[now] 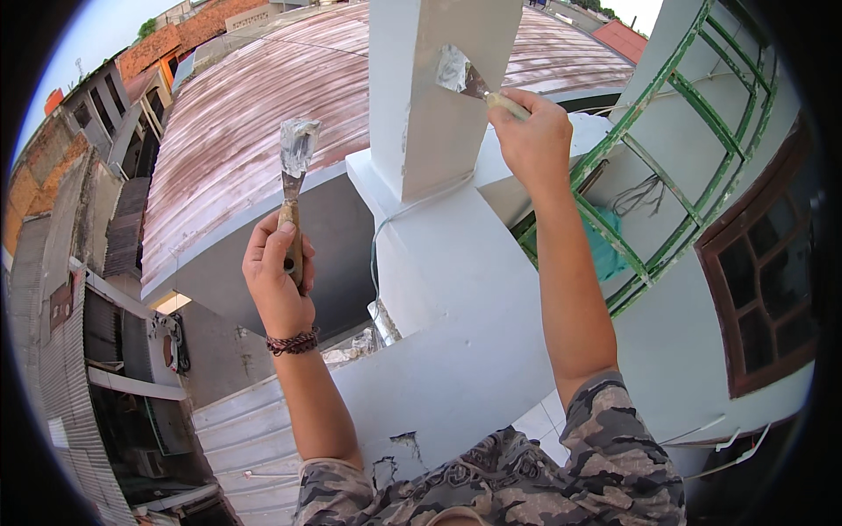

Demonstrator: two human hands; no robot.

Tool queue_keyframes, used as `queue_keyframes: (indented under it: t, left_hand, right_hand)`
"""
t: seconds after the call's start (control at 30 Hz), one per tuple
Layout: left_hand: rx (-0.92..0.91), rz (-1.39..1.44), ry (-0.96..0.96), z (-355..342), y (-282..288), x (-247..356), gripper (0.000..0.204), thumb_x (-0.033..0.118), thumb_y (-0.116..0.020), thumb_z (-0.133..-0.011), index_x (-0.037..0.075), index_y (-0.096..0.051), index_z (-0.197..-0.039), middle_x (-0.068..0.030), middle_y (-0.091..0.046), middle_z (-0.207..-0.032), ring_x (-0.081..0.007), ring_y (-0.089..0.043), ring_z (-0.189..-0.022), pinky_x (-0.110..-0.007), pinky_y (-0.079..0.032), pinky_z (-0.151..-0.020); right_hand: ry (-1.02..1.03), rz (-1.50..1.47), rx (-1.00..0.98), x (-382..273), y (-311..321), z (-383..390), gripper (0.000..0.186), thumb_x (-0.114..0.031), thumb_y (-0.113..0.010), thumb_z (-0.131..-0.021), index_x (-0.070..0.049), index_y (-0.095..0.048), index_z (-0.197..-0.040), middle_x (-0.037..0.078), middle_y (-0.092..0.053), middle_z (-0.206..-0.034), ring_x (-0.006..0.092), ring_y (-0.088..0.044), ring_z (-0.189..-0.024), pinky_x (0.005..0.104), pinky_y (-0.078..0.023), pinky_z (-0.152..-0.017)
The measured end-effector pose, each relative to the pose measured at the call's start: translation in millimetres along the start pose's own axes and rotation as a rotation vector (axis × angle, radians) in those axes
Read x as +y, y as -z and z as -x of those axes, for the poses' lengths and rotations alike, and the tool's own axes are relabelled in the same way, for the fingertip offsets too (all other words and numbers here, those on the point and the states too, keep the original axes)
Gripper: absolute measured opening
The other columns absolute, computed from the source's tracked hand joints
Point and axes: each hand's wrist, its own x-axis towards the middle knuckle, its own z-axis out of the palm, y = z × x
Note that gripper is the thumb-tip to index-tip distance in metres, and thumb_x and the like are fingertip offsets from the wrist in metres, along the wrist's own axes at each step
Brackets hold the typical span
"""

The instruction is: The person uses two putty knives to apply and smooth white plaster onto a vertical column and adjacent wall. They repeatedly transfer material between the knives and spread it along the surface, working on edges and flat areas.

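My left hand is closed round the wooden handle of a putty knife, held upright with its blade on top. A thick lump of whitish filler covers that blade. Farther right, my right hand grips a second putty knife by its pale handle. Its blade lies against the face of a white square pillar, where a whitish smear of filler shows at the blade's edge. How much filler sits under this blade is hidden.
The pillar rises from a white ledge with a thin cable round its base. A green metal ladder leans at the right, near a brown-framed window. Beyond lies a rusty corrugated roof. At far left is a drop towards lower buildings.
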Motion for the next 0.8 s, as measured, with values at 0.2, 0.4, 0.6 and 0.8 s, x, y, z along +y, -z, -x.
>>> queue_keyframes:
  t: [0.2, 0.4, 0.6, 0.8]
  left_hand:
    - [0.030, 0.057, -0.038, 7, 7, 16, 0.026, 0.018, -0.057, -0.088, -0.002, -0.058, -0.104, -0.0047, -0.055, -0.065, -0.0058, -0.040, -0.042, -0.018, -0.028, -0.035]
    - [0.006, 0.092, -0.055, 14, 6, 25, 0.026, 0.017, -0.056, -0.088, -0.003, -0.058, -0.105, -0.0055, -0.056, -0.066, -0.0059, -0.040, -0.042, -0.018, -0.027, -0.035]
    - [0.008, 0.118, -0.089, 18, 11, 31, 0.026, 0.016, -0.057, -0.088, -0.003, -0.058, -0.105, -0.0060, -0.056, -0.066, -0.0058, -0.040, -0.042, -0.018, -0.027, -0.035]
    - [0.026, 0.134, -0.108, 19, 18, 35, 0.026, 0.016, -0.056, -0.088, -0.003, -0.058, -0.106, -0.0061, -0.056, -0.066, -0.0057, -0.040, -0.041, -0.018, -0.027, -0.034]
  right_hand:
    - [-0.044, 0.035, -0.087, -28, 0, 0, 0.035, -0.020, -0.066, -0.076, 0.003, -0.069, -0.102, 0.015, -0.070, -0.081, 0.0205, -0.066, -0.070, 0.0312, -0.051, -0.068]
    - [0.097, 0.103, 0.081, -26, -31, 16, 0.033, -0.015, -0.064, -0.077, 0.005, -0.068, -0.103, 0.020, -0.070, -0.087, 0.0294, -0.068, -0.079, 0.0351, -0.053, -0.074]
    - [0.171, 0.108, 0.091, -28, -25, 34, 0.035, -0.015, -0.064, -0.076, 0.006, -0.067, -0.104, 0.021, -0.069, -0.084, 0.0300, -0.068, -0.079, 0.0348, -0.053, -0.073]
    - [0.035, 0.063, 0.053, -16, -16, 22, 0.035, -0.016, -0.065, -0.076, 0.003, -0.068, -0.105, 0.019, -0.070, -0.086, 0.0262, -0.068, -0.077, 0.0342, -0.052, -0.072]
